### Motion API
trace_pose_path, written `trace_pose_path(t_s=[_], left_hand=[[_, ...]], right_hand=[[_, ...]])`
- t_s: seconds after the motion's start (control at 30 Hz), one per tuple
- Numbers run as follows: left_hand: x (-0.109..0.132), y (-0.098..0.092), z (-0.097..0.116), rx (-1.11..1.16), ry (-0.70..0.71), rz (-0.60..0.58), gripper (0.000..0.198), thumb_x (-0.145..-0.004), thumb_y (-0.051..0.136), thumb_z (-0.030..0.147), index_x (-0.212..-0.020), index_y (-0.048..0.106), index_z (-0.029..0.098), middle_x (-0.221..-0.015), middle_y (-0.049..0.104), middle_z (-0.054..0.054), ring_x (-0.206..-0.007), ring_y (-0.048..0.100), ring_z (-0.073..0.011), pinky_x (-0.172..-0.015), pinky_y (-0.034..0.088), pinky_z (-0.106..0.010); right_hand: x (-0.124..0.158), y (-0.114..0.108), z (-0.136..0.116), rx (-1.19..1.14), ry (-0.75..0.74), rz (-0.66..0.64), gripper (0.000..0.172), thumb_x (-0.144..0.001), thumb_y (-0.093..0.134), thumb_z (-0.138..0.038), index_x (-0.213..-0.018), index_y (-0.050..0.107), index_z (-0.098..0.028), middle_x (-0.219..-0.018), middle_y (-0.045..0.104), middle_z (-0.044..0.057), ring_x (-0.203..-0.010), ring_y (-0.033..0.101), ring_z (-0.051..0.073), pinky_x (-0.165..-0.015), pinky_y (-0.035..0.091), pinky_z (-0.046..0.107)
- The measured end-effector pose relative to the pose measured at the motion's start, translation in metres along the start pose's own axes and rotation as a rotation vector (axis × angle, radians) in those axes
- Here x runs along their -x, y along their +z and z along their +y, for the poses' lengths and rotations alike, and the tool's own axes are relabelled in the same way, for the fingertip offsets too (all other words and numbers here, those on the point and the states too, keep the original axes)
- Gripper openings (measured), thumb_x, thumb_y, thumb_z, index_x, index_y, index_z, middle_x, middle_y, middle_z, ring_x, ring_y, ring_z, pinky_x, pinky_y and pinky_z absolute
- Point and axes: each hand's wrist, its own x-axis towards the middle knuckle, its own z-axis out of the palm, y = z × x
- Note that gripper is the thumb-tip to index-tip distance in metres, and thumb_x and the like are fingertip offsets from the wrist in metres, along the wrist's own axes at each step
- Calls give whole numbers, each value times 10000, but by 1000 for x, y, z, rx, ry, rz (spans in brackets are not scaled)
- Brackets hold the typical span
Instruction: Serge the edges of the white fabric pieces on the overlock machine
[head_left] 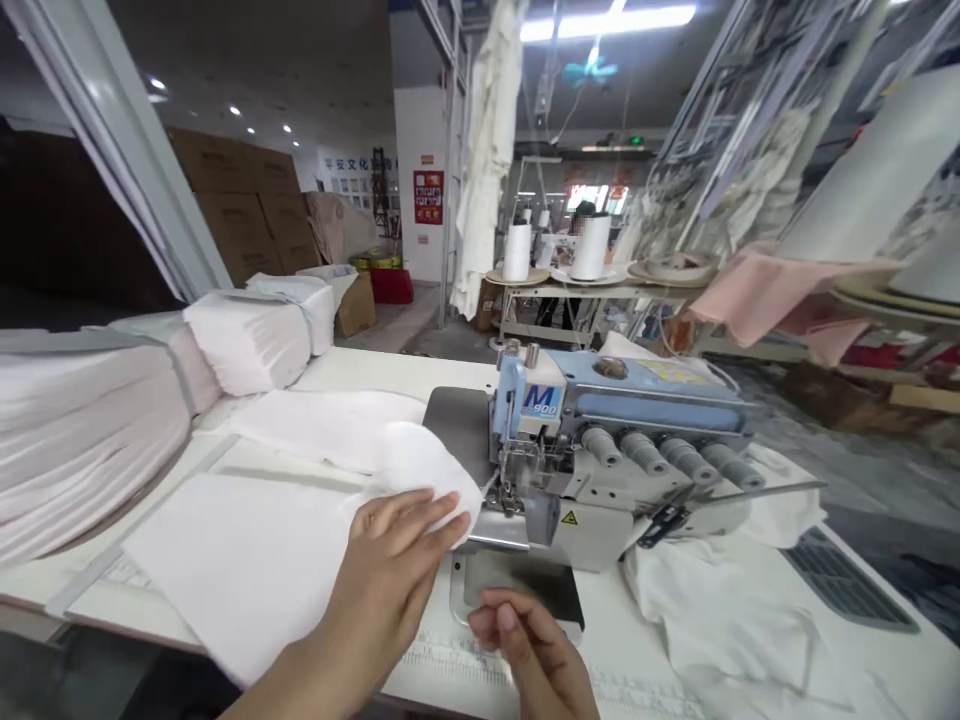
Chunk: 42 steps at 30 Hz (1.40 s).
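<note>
My left hand (pixel 401 550) grips a white fabric piece (pixel 424 465), fingers over its raised, folded edge and thumb mostly hidden. The edge of that cloth reaches the needle area of a blue and white overlock sewing machine (pixel 547 430), where a thin strand runs to the presser foot. Lower right, my right hand (pixel 529 640) is closed in a pinch in front of the machine's metal plate (pixel 517 580), apart from the cloth. Whatever its fingertips hold, if anything, is too small to make out. Another flat white fabric panel (pixel 247 560) lies left of my left wrist.
Tied stacks of white cut fabric (pixel 90 420) line the table's left side. Crumpled white cloth (pixel 735 610) lies right of the machine. A printed ruler strip (pixel 450 655) follows the front edge. Thread cones (pixel 517 252) stand behind, and a person sits in the background.
</note>
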Motion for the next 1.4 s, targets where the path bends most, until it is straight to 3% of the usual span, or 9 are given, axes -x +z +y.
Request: trace_pose_path(t_s=[0.17,0.33,0.47,0.57,0.7,0.9,1.13,1.3,1.4], left_hand=[[3,34,49,279,96,-13,408,-941,420,219,-1333,516,275,-1251,641,-77,-1083,636,-226,-834,576,-328],[6,-3,70,376,96,-49,398,-934,494,293,-1332,511,272,-1331,587,-49,-1246,527,-207,-1045,459,-325],[36,-27,52,566,-392,21,593,-850,646,370,-1391,409,318,-1418,483,-50,-1304,449,-228,-1085,399,-389],[63,-20,50,963,-749,-73,452,-811,672,454,-1206,582,254,-1123,677,-58,-1029,638,-223,-855,541,-308],[76,-17,53,1194,-1059,-47,367,-850,587,521,-959,680,183,-789,711,-24,-736,648,-182,-617,510,-233],[76,-34,45,1007,-1029,-40,364,-819,603,542,-902,713,205,-707,657,3,-667,571,-169,-550,448,-204],[95,-39,45,943,-1153,107,355,-810,609,550,-857,676,204,-621,516,28,-541,420,-121,-459,346,-184],[98,-43,38,895,-1020,-97,307,-853,584,490,-835,700,207,-665,606,10,-610,521,-136,-522,413,-184],[92,-46,38,857,-912,-175,268,-843,616,452,-991,704,247,-903,703,-12,-829,625,-180,-675,488,-211]], right_hand=[[-4,-8,-24,-213,92,-44,404,-649,771,-550,-923,744,-254,-940,759,70,-970,677,294,-824,548,414],[1,-16,-61,-200,187,60,245,-699,725,-447,-726,710,-204,-738,744,70,-760,713,302,-706,576,425],[30,-5,-49,-256,227,140,299,-646,804,-354,-880,675,-220,-730,740,16,-680,704,244,-682,563,360],[55,6,-29,-254,332,96,360,-700,773,-398,-996,660,-227,-834,756,46,-764,707,263,-704,558,369],[64,12,-10,-214,281,23,414,-758,733,-403,-1122,644,-226,-1036,737,77,-922,680,269,-778,541,375],[59,11,1,-10,153,12,334,-807,661,-501,-964,728,-214,-997,733,68,-971,626,248,-858,478,345],[60,13,8,-205,137,95,259,-831,640,-475,-771,672,-225,-695,630,-4,-649,524,161,-637,444,271],[61,13,4,-176,149,25,211,-868,619,-422,-797,693,-238,-687,610,-18,-638,481,137,-579,383,231],[63,12,1,-96,168,-90,231,-901,581,-415,-855,717,-234,-735,639,-8,-662,493,127,-581,377,216]])
